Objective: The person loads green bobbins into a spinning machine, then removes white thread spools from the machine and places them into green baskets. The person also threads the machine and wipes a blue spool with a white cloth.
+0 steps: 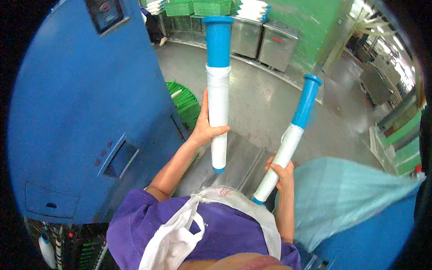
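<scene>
My left hand (210,129) is wrapped round a long blue bobbin wound with white yarn (219,96), held nearly upright in the middle of the view. Its blue flanged end points up and away, and a small blue tip shows below. In my right hand (282,173) is a second blue bobbin with white yarn (290,140), tilted so its flanged end leans to the upper right. A loose loop of yarn stands off that winding. The two bobbins are apart. Some fingers of both hands are hidden behind the yarn.
A tall blue machine cabinet (85,103) fills the left. Beside it on the floor stands a green basket (186,104). Steel bins (277,45) line the green wall, near more green baskets (211,7). Pale teal cloth (346,189) covers something at right. Another person's legs (155,31) show far left.
</scene>
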Tool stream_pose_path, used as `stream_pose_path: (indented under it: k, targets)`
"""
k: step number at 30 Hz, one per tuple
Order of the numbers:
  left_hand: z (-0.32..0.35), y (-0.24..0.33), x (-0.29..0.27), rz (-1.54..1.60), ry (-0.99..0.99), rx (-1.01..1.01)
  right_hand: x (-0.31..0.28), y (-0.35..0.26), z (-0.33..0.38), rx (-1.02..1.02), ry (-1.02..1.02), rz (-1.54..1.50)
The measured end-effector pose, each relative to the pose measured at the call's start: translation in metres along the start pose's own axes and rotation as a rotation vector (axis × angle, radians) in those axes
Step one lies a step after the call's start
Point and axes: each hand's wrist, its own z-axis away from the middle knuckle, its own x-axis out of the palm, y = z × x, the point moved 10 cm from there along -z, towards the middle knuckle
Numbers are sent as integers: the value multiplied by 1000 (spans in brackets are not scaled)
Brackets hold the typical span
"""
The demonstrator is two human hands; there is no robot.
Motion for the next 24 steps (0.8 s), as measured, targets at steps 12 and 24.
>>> stream_pose_path:
  k: [12, 24]
  targets:
    - [-256, -237, 8, 675, 65, -454, 100, 22, -387, 309, -471, -77]
    - [-544, -353, -24, 534, 113, -469, 114, 3, -689, 479, -349, -292]
